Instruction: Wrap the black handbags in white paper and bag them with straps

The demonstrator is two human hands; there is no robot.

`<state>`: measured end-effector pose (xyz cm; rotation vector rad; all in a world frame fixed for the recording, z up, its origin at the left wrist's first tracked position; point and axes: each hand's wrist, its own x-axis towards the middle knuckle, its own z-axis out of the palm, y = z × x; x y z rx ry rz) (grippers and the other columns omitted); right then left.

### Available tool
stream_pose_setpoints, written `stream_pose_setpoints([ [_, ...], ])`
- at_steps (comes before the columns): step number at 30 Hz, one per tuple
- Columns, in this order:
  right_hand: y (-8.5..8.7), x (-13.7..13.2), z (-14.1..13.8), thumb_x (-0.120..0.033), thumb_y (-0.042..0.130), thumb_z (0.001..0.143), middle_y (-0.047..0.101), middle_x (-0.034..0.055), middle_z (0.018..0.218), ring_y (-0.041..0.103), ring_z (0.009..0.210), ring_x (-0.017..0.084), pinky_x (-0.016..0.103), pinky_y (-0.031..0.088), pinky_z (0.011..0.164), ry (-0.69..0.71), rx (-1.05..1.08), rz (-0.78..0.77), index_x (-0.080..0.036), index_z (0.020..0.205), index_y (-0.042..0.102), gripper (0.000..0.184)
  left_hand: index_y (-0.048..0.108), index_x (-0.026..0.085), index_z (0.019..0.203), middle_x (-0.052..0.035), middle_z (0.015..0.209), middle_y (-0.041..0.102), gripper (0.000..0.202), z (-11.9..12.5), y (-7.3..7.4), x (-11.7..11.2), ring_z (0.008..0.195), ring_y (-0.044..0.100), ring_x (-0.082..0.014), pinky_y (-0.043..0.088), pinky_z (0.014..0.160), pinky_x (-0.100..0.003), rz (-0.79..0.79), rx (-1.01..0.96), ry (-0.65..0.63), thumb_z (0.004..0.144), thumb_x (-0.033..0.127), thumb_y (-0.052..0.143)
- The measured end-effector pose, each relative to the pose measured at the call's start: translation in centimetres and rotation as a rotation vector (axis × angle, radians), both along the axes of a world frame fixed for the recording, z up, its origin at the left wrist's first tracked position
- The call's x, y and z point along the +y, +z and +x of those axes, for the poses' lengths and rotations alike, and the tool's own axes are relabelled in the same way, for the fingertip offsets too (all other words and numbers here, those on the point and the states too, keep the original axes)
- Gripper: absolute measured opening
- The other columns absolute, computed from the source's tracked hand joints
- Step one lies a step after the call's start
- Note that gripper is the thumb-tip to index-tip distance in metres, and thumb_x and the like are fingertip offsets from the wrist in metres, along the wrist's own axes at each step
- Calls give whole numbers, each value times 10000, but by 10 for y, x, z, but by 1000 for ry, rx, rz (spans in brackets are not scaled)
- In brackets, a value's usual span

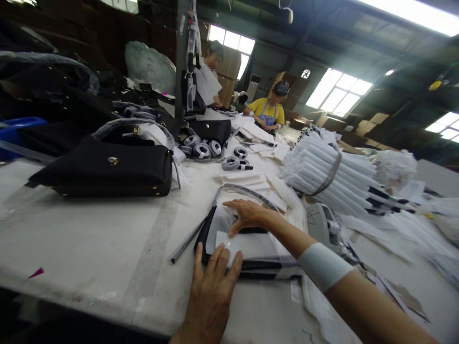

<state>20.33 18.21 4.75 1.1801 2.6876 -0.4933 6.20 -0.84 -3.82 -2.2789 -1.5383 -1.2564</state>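
A black handbag [247, 275] lies in front of me, its upper face covered by white wrapping sheets [263, 246]. Its handle [247, 188], in clear film, arches at the far side. My left hand [215, 282] rests its spread fingers on the near edge of the bag and the white sheet. Over the bag's far part reaches my right hand [249, 216], thumb and fingers apart, touching the wrapping. Neither hand visibly grips anything. A thin dark rod-like strip [188, 241] sticks out left of the bag. The bag's far right part is hidden by my right forearm.
Another black handbag [107, 167] stands on the white table [89, 239] at left. Coiled straps [215, 148] and loose papers lie farther back. A strapped white bundle [326, 172] and a grey device [322, 224] are at right. Two people work at the far end.
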Motion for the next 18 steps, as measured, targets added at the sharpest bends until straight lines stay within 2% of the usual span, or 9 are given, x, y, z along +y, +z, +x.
stream_pose_setpoints([
  [3, 0, -1, 10, -589, 826, 590, 507, 165, 1419, 477, 1285, 339, 434, 357, 1066, -135, 92, 61, -182, 1446, 438, 1024, 600, 278, 1268, -51, 1125, 680, 383, -1, -1, 2, 1181, 573, -209, 123, 1197, -542, 0, -4, -1, 971, 176, 379],
  [7, 13, -5, 51, -521, 720, 761, 641, 115, 1265, 610, 1122, 264, 344, 449, 947, -408, 140, 19, -195, 1368, 532, 714, 616, 286, 1235, -46, 1122, 671, 350, -1, 2, 3, 1164, 580, -202, 135, 1194, -526, -30, -19, 8, 957, 181, 430],
  [9, 16, -15, 74, -505, 666, 809, 699, 111, 1143, 660, 1001, 247, 320, 481, 856, -486, 96, -12, -183, 1279, 614, 572, 612, 288, 1233, -43, 1117, 665, 346, -2, 6, 2, 1154, 584, -196, 141, 1192, -520, -35, -3, 1, 944, 177, 458],
  [11, 15, -29, 89, -478, 651, 816, 731, 88, 1042, 676, 929, 237, 304, 487, 796, -491, 59, -19, -198, 1161, 693, 447, 607, 293, 1231, -35, 1110, 659, 342, -6, 10, 2, 1145, 589, -183, 124, 1196, -498, -28, 34, -15, 936, 181, 475],
  [13, 12, -43, 91, -462, 645, 812, 740, 59, 1000, 673, 925, 236, 304, 476, 789, -479, 38, -9, -239, 1075, 736, 357, 598, 301, 1233, -21, 1108, 655, 333, -14, 16, 2, 1129, 597, -168, 86, 1203, -462, -19, 98, -37, 931, 207, 494],
  [18, 9, -74, 67, -505, 656, 785, 733, 92, 1042, 641, 1012, 311, 390, 439, 856, -476, 18, 67, -267, 1078, 747, 388, 573, 337, 1250, 29, 1050, 689, 365, -51, 28, -4, 1014, 645, -154, 19, 1210, -390, 65, 319, -101, 891, 395, 597],
])
